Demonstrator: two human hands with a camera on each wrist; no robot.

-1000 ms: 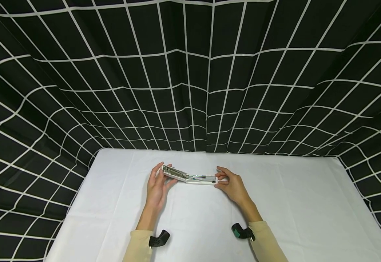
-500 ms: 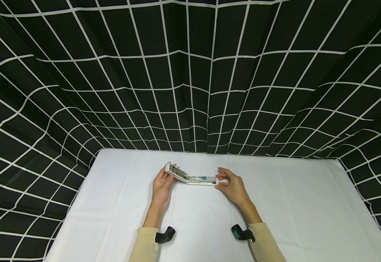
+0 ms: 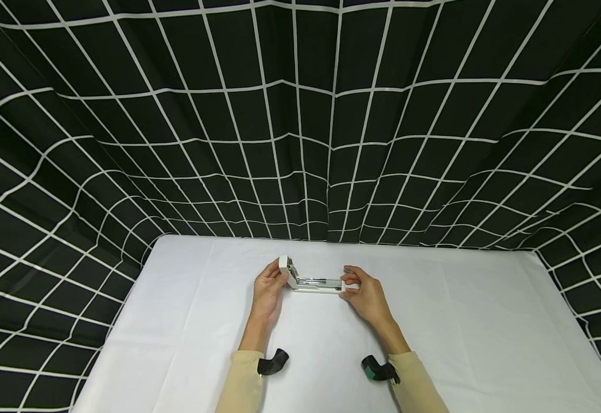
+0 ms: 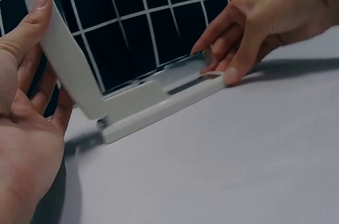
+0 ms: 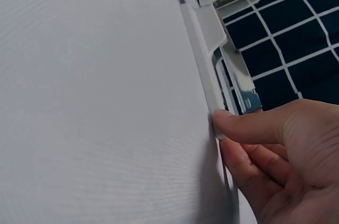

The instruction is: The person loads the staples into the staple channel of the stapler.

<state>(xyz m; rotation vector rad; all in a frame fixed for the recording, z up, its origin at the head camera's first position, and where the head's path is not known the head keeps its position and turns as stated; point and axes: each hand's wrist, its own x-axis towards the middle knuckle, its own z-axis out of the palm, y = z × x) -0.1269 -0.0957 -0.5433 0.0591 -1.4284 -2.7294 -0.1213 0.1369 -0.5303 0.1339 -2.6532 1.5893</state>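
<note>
A white stapler (image 3: 317, 290) stands hinged wide apart over the table, its metal staple channel (image 5: 239, 73) showing along the base. My left hand (image 3: 267, 293) holds the raised top arm (image 4: 66, 49). The thumb lies along the arm's outer face and the fingers are behind it. On the other side, my right hand (image 3: 368, 295) pinches the free end of the base (image 4: 153, 117) between thumb and fingers. The hinge is at the left end of the base, close to the left hand.
A white cloth (image 3: 321, 350) covers the table. Behind it hangs a black curtain (image 3: 310, 126) with a white grid. Black wrist cameras sit on the left sleeve (image 3: 240, 381) and the right sleeve (image 3: 416, 381).
My left hand has moved right and swung the stapler's top arm from a low slant to a steep, nearly upright angle. The right hand and the base have barely moved.
</note>
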